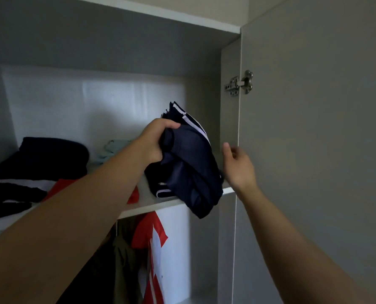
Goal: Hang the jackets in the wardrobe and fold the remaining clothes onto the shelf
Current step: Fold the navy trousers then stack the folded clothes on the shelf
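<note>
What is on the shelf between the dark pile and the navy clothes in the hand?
In the head view, a crumpled pale green garment lies on the shelf between the dark pile and the navy clothes.

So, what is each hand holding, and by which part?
The left hand grips the navy garment by its bunched left edge; the right hand holds nothing.
</note>
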